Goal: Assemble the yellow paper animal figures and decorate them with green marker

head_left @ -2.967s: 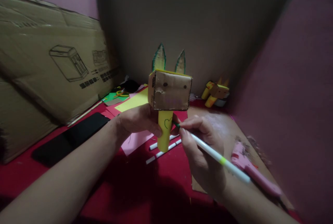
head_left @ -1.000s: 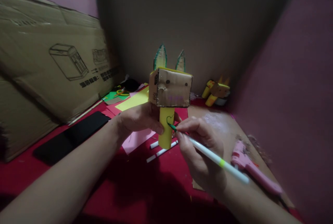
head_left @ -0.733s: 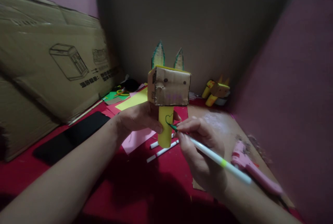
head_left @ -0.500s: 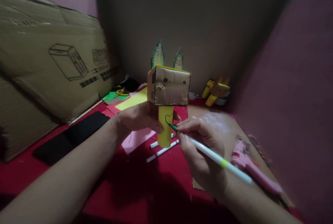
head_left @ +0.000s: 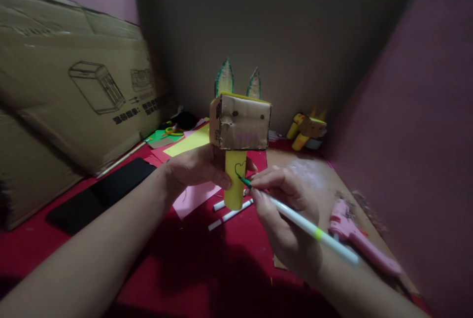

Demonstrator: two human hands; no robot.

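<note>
In the middle stands a cardboard animal figure (head_left: pixel 244 123) with a box head, two dot eyes, two pointed green-edged ears and a yellow tube (head_left: pixel 233 197) below. My left hand (head_left: pixel 201 166) is closed around the tube from the left, its thumb on the front; some fingers are hidden behind it. My right hand (head_left: pixel 284 204) pinches a white marker (head_left: pixel 299 220) with a green tip. That tip touches the tube at the lower end of a dark green heart-shaped outline. Faint purple marks show low on the head.
Two white markers (head_left: pixel 229 214) and pink paper (head_left: pixel 195 199) lie on the red table (head_left: pixel 177 264). A black phone-like slab (head_left: pixel 103 192) is at left, before a big cardboard sheet (head_left: pixel 74 86). To the right are a pink glue gun (head_left: pixel 362 239) and another yellow cardboard animal (head_left: pixel 306 130).
The marker tip has shifted very slightly down and left along the outline. My left hand and the figure have hardly moved.
</note>
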